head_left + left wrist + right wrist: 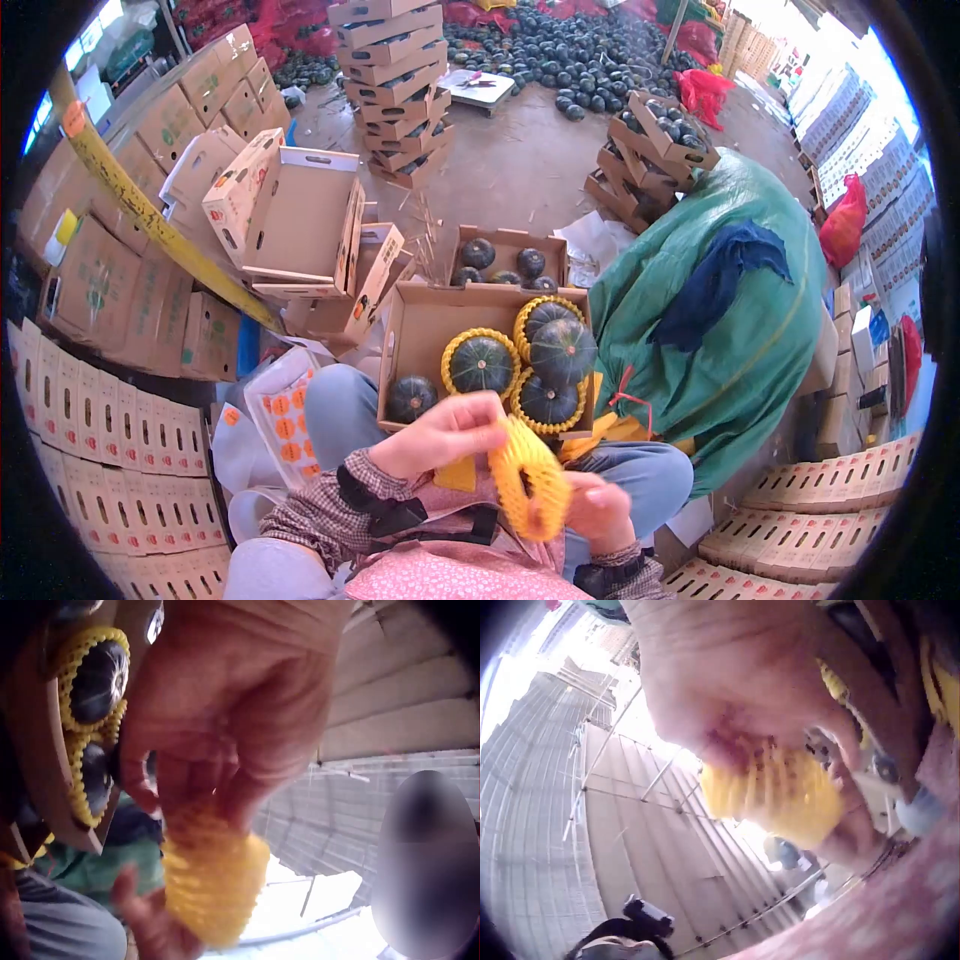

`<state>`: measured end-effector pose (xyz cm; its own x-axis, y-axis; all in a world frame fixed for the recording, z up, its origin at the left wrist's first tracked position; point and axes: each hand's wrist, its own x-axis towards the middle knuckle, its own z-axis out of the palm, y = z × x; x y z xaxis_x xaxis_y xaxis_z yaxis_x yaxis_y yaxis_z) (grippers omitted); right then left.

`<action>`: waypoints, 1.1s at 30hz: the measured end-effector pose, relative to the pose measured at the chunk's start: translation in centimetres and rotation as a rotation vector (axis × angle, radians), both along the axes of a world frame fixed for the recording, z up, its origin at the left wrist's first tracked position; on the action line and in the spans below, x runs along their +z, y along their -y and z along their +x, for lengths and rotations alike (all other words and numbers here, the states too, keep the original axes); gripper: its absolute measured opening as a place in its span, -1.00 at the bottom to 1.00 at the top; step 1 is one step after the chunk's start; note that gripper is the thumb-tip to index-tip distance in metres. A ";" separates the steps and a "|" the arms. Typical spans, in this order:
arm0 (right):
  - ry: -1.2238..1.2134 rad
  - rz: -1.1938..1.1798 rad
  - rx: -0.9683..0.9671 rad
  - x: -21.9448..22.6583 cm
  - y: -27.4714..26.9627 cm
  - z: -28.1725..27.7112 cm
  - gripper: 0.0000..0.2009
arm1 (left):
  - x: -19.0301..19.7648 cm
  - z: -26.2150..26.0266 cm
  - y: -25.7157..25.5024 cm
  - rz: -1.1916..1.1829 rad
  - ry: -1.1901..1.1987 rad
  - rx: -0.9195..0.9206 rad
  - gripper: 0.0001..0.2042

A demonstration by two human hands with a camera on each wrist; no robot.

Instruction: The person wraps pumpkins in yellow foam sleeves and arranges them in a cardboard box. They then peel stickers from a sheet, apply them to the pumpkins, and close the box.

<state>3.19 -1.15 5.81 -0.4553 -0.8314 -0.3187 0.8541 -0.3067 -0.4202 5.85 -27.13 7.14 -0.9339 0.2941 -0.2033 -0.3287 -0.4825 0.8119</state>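
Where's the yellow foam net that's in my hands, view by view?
Head: yellow foam net below centre, between left hand and right hand.
Left wrist: yellow foam net, lower centre.
Right wrist: yellow foam net, about centre.
Shared landmark: the left hand, next to it in all three.

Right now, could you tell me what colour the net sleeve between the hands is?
The net sleeve is yellow, clearest in the head view.

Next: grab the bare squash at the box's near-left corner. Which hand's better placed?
Left, I'd say: the left hand is close to that squash, the right hand farther off, past the yellow net. Both are on the net, so left would likely have to release first.
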 end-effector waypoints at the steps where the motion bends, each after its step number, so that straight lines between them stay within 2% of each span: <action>1: -0.279 0.108 0.132 -1.7 -0.1 -0.5 -0.49 | -0.4 -0.6 -0.8 0.242 0.013 0.133 -0.95; 2: -0.357 0.105 0.082 -1.2 -0.2 -1.5 -0.53 | -1.5 -1.1 -2.0 0.420 0.099 0.172 -0.88; 4: -0.513 0.104 -0.017 1.3 0.1 -5.5 -0.62 | 1.3 -2.4 -1.7 0.489 0.251 0.004 -0.74; 5: -0.467 0.131 -0.075 3.2 0.5 -7.3 -0.69 | 1.1 -3.3 -0.7 0.463 0.208 -0.200 -0.64; 6: -0.421 0.158 -0.136 5.2 1.0 -9.2 -0.76 | 0.5 -3.9 -0.5 0.291 0.291 -0.209 -0.63; 8: -0.861 0.617 -0.112 7.9 4.1 -11.6 -0.77 | 0.0 -7.0 -0.2 -0.117 -0.056 -0.145 -0.69; 10: -1.571 1.050 -0.316 6.5 6.4 -14.7 -0.77 | -2.4 -10.6 -0.1 -0.344 -0.140 0.219 -0.74; 11: -1.552 1.104 -0.267 4.9 6.9 -16.0 -0.77 | -3.3 -11.5 -0.9 -0.359 -0.176 0.350 -0.78; 13: -1.508 1.146 -0.173 0.5 6.8 -17.8 -0.75 | -6.0 -12.0 -2.6 -0.445 -0.170 0.456 -0.79; 14: -1.160 1.092 -0.076 -0.3 6.7 -17.4 -0.75 | -7.0 -11.6 -3.2 -0.490 -0.163 0.513 -0.80; 16: -0.870 0.969 -0.121 0.6 5.8 -14.4 -0.79 | -5.9 -9.8 -4.0 -0.260 -0.021 0.529 -0.83; 18: -0.851 0.718 -0.420 -1.2 6.0 -11.5 -0.85 | -5.1 -8.3 -5.0 -0.246 -0.122 0.637 -0.87; 19: -0.852 0.579 -0.545 -2.1 6.1 -10.1 -0.88 | -4.1 -7.8 -5.0 -0.313 -0.236 0.664 -0.91; 20: -0.866 0.484 -0.620 -2.4 5.9 -9.5 -0.89 | -4.3 -7.2 -4.8 -0.304 -0.280 0.612 -0.91; 22: -0.937 0.499 -0.602 -3.2 4.7 -8.5 -0.90 | -4.4 -6.4 -4.0 -0.277 -0.387 0.510 -0.91; 23: -0.969 0.508 -0.592 -3.6 4.3 -7.8 -0.91 | -3.8 -5.4 -4.1 -0.259 -0.290 0.465 -0.90; 24: -1.140 0.585 -0.622 -3.7 4.2 -7.2 -0.91 | -4.2 -5.1 -4.1 -0.317 -0.239 0.480 -0.89; 26: -0.831 0.739 -0.524 -3.7 4.2 -6.5 -0.89 | -4.7 -4.4 -4.2 -0.430 -0.130 0.509 -0.88; 27: -0.937 0.830 -0.509 -3.5 4.4 -6.7 -0.88 | -4.8 -4.9 -4.1 -0.446 -0.036 0.466 -0.86; 29: -1.158 1.003 -0.470 -2.9 5.2 -7.8 -0.86 | -5.3 -5.2 -3.9 -0.412 -0.044 0.470 -0.85; 30: -1.156 0.994 -0.495 -2.5 5.4 -7.6 -0.86 | -5.5 -5.4 -3.9 -0.395 -0.051 0.472 -0.85; 32: -1.156 0.969 -0.543 -1.4 6.2 -7.3 -0.86 | -7.2 -5.0 -5.0 -0.490 -0.106 0.604 -0.86; 33: -1.228 0.972 -0.625 -1.8 6.6 -7.1 -0.88 | -7.3 -4.8 -5.7 -0.438 -0.136 0.666 -0.86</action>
